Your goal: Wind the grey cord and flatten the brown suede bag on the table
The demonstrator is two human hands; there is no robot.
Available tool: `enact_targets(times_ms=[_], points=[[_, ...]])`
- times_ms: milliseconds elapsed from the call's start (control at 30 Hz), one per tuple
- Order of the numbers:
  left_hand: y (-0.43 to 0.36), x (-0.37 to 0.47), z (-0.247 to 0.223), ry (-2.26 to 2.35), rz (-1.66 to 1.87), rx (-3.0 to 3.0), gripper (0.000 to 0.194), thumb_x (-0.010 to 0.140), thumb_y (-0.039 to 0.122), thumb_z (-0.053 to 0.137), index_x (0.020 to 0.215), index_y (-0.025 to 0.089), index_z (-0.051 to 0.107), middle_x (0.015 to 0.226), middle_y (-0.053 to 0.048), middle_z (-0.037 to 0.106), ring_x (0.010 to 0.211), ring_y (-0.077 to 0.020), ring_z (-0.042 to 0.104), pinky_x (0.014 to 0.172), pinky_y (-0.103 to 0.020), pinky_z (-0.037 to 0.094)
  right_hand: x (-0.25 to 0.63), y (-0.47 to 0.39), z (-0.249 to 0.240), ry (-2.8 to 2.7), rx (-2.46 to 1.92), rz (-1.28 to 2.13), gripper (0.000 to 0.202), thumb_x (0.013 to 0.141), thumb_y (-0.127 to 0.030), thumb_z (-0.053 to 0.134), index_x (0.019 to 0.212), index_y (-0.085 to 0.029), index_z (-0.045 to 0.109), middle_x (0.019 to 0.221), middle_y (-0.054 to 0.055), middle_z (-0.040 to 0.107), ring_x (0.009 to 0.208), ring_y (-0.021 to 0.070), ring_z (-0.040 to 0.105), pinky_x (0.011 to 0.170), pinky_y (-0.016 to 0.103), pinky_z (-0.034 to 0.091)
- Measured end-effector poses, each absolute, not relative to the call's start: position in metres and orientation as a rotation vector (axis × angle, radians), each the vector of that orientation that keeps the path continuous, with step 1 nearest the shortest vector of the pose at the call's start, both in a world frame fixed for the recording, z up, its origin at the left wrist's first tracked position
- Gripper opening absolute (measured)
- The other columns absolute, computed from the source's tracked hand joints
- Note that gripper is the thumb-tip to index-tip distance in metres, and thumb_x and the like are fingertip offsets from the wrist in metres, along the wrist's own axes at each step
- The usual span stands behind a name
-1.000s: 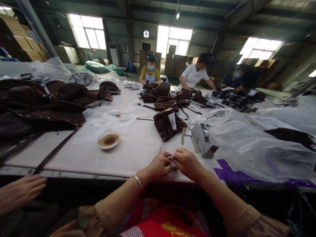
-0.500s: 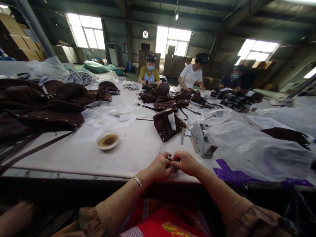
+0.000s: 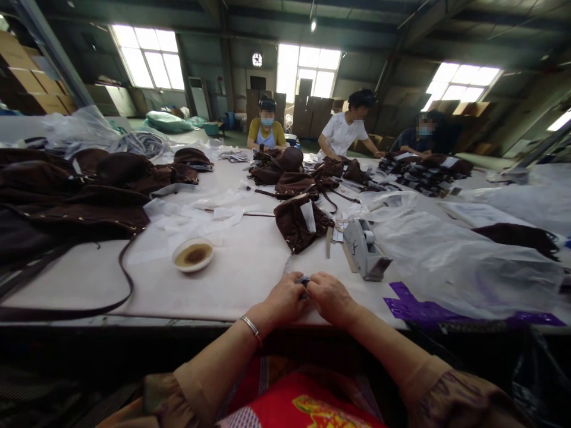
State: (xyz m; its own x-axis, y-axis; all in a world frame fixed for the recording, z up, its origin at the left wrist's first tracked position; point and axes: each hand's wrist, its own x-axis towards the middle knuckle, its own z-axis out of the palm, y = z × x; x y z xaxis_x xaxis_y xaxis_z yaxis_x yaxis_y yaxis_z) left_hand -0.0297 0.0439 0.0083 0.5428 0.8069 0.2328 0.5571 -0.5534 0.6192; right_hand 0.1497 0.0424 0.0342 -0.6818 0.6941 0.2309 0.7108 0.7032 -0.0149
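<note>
My left hand and my right hand meet over the front part of the pale table. Both are closed around a small dark object between the fingertips, mostly hidden and too small to name. A thin clear strip runs from near my left fingers toward a small dark brown bag with a white paper on it. The grey tape dispenser stands to the right, beyond my right hand. A white dish with brownish liquid sits to the left.
Brown bags are piled at the left, with a strap near the front edge. Plastic sheeting and purple tape lie at the right. Across the table are more bags and three people.
My fingers have shifted around the small object, and my right hand is more closed. The left strap now curves near the edge. A blurred hand at the lower left is gone. One person's arm reaches farther right.
</note>
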Motion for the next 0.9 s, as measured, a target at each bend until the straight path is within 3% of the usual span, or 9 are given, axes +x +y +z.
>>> enact_targets(times_ms=[200, 333, 433, 767, 900], points=[[0.049, -0.022, 0.008, 1.156, 0.73, 2.218, 0.017, 0.083, 0.021, 0.061, 0.074, 0.016, 0.074, 0.113, -0.013, 0.065, 0.106, -0.0262, 0.06, 0.104, -0.039, 0.046, 0.157, 0.031, 0.023, -2.52, -0.992, -0.29, 0.025, 0.096, -0.013, 0.046, 0.078, -0.018, 0.063, 0.077, 0.008, 0.058, 0.076, 0.0223, 0.047, 0.073, 0.036, 0.036], [0.054, -0.026, 0.01, 1.167, 0.704, 2.138, 0.015, 0.08, 0.018, 0.062, 0.075, 0.015, 0.076, 0.128, -0.015, 0.06, 0.114, -0.0279, 0.058, 0.108, -0.039, 0.043, 0.163, 0.018, 0.012, -2.497, -0.962, -0.232, 0.025, 0.1, -0.016, 0.042, 0.105, -0.014, 0.067, 0.086, 0.009, 0.062, 0.082, 0.0237, 0.051, 0.077, 0.038, 0.038], [0.058, -0.032, 0.013, 1.084, 0.633, 2.173, 0.015, 0.079, 0.018, 0.062, 0.08, 0.014, 0.077, 0.135, -0.015, 0.056, 0.119, -0.0292, 0.056, 0.109, -0.039, 0.042, 0.167, 0.011, 0.002, -2.486, -0.95, -0.254, 0.029, 0.1, -0.014, 0.042, 0.12, -0.011, 0.063, 0.095, 0.012, 0.065, 0.089, 0.0255, 0.053, 0.079, 0.04, 0.039], [0.056, -0.034, 0.022, 1.029, 0.574, 2.261, 0.02, 0.083, 0.031, 0.066, 0.08, 0.014, 0.076, 0.133, -0.016, 0.057, 0.115, -0.0287, 0.059, 0.104, -0.038, 0.047, 0.168, 0.001, -0.007, -2.501, -1.033, -0.196, 0.034, 0.096, -0.011, 0.044, 0.126, -0.008, 0.06, 0.101, 0.014, 0.066, 0.09, 0.0277, 0.055, 0.08, 0.043, 0.043], [0.05, -0.033, 0.017, 1.064, 0.655, 2.266, 0.021, 0.086, 0.032, 0.064, 0.081, 0.015, 0.076, 0.134, -0.017, 0.056, 0.117, -0.0285, 0.059, 0.107, -0.039, 0.047, 0.178, 0.0, -0.001, -2.35, -1.047, -0.031, 0.034, 0.095, -0.012, 0.046, 0.124, -0.014, 0.062, 0.109, 0.014, 0.064, 0.098, 0.0268, 0.057, 0.087, 0.042, 0.048]])
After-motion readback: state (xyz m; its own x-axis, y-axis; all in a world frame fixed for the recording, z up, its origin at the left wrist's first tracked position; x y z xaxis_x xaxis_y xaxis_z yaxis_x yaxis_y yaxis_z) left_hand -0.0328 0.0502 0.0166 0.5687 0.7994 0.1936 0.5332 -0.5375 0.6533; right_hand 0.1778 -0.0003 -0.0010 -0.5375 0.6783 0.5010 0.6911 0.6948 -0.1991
